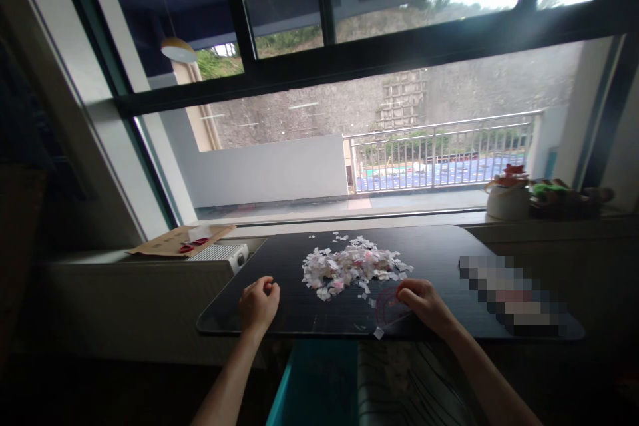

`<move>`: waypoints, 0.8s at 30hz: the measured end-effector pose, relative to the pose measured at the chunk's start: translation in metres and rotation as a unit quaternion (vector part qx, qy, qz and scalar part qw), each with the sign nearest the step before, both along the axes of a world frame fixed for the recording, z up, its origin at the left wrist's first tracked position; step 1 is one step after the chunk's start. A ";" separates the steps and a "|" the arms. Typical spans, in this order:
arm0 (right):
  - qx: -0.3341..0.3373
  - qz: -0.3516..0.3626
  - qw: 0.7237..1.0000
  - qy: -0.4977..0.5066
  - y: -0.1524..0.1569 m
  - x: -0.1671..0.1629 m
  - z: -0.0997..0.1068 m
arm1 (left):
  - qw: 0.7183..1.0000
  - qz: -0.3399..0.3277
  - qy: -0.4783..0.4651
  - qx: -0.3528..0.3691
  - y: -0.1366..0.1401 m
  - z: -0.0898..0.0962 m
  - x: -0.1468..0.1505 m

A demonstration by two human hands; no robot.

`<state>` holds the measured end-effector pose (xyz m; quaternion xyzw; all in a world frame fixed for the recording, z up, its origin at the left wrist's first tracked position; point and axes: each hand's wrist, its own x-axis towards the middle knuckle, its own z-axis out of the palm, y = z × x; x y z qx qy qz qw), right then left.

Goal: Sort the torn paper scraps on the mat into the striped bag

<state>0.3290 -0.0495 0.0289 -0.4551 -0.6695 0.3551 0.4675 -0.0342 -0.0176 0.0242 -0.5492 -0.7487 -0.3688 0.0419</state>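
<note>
A heap of small torn paper scraps [349, 265], mostly white with a few pinkish bits, lies in the middle of the dark table [289, 249]. My right hand [423, 299] is closed on the edge of a clear protractor [387, 309] with reddish markings, held at the near side of the heap. A few loose scraps lie around the protractor, one at the table's front edge. On the left part of the table rests my left hand [259, 303], its fingers curled in and nothing visible in them. The heap is to its right, apart from it.
Below the front edge is a teal bin [319, 379]. Left of the table, red-handled scissors [194, 245] lie on brown paper [164, 241] over a radiator [219, 254]. A white pot [506, 202] stands on the right sill. A blurred-out object [514, 296] lies at the table's right.
</note>
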 end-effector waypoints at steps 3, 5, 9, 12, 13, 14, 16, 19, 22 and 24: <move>-0.009 0.008 1.000 -0.006 0.000 0.000 0.000 | 1.000 0.002 -0.001 0.001 -0.001 0.000 0.000; -0.013 0.011 1.000 -0.009 -0.001 0.000 0.001 | 1.000 0.000 -0.001 0.003 -0.001 0.000 0.000; -0.007 0.000 1.000 -0.013 -0.002 -0.001 0.003 | 1.000 -0.001 0.002 0.002 0.000 0.000 0.000; 0.004 -0.021 1.000 -0.016 -0.001 0.000 0.001 | 1.000 0.005 0.003 0.001 0.000 0.000 0.000; 0.008 -0.033 0.999 -0.018 0.000 0.001 0.000 | 1.000 0.007 0.003 0.002 0.000 0.000 0.000; 0.012 -0.048 0.999 -0.019 0.001 0.002 -0.002 | 1.000 0.009 0.003 0.003 0.000 -0.001 0.001; 0.020 -0.089 0.996 -0.023 0.005 0.004 -0.006 | 1.000 0.012 0.001 0.002 0.000 0.000 0.001; 0.028 -0.134 0.990 -0.031 0.008 0.006 -0.009 | 1.000 0.012 -0.002 -0.006 0.000 0.000 0.002; 0.035 -0.114 0.992 -0.043 0.007 0.003 -0.009 | 1.000 0.013 0.001 -0.004 0.000 0.000 0.002; 0.039 -0.078 0.995 -0.049 0.004 0.002 -0.007 | 1.000 0.013 0.004 0.000 0.000 0.000 0.002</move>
